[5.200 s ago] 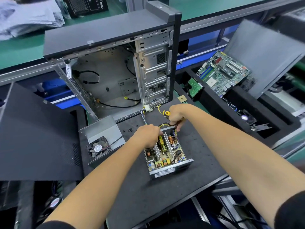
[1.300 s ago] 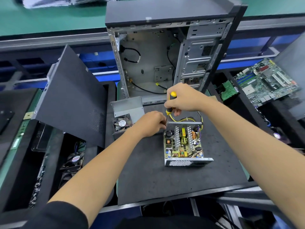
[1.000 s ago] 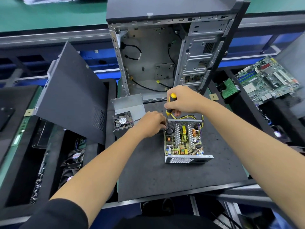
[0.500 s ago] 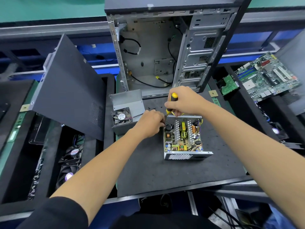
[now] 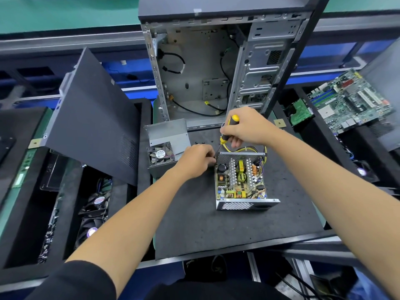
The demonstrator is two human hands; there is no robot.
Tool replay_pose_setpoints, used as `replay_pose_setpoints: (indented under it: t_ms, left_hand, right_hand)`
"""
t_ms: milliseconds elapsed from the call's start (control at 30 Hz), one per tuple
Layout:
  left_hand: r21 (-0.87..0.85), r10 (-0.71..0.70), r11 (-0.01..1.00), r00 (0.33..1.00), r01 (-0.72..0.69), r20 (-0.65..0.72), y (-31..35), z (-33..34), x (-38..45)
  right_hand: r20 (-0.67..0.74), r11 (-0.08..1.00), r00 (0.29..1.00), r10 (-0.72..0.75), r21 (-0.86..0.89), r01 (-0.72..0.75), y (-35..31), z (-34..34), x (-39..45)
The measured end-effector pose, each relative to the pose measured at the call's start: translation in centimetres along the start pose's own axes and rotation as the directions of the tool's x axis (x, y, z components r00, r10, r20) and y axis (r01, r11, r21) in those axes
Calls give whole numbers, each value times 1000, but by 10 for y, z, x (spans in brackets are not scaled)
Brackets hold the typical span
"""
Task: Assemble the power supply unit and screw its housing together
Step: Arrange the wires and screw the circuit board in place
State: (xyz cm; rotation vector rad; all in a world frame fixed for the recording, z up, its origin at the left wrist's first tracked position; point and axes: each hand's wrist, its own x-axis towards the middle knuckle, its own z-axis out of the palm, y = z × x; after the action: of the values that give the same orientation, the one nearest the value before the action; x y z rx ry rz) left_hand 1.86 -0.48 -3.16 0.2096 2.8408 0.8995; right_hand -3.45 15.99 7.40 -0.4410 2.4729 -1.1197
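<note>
Sitting in the middle of the frame on a black mat point(image 5: 216, 230), the open power supply point(image 5: 240, 180) shows its parts. Right hand point(image 5: 246, 126) grips a yellow screwdriver point(image 5: 229, 128) at its upper left corner. Left hand point(image 5: 194, 161) curls beside it; what it pinches is hidden.

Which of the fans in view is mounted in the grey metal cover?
The fan with the white round label, just left of the left hand. The other fans lie loose in the black tray at far left.

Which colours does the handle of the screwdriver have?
Yellow and black; the head view shows the screwdriver handle in the right hand.
</note>
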Motion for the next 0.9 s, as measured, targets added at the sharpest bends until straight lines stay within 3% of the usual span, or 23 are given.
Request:
replay_pose_setpoints:
  t_ms: [467, 667, 900]
  left_hand:
    - [-31, 29, 999, 996, -31, -79, 1, 2, -3]
    - [73, 125, 990, 991, -122, -38, 6, 3, -2]
    - [83, 148, 987, 984, -140, -100, 8, 5, -4]
  right_hand:
    - [4, 999, 1000, 17, 39, -17, -6, -7, -2]
    - [26, 999, 999, 27, 24, -28, -5, -8, 0]
    - [23, 1000, 999, 29, 0, -29, -7, -10, -1]
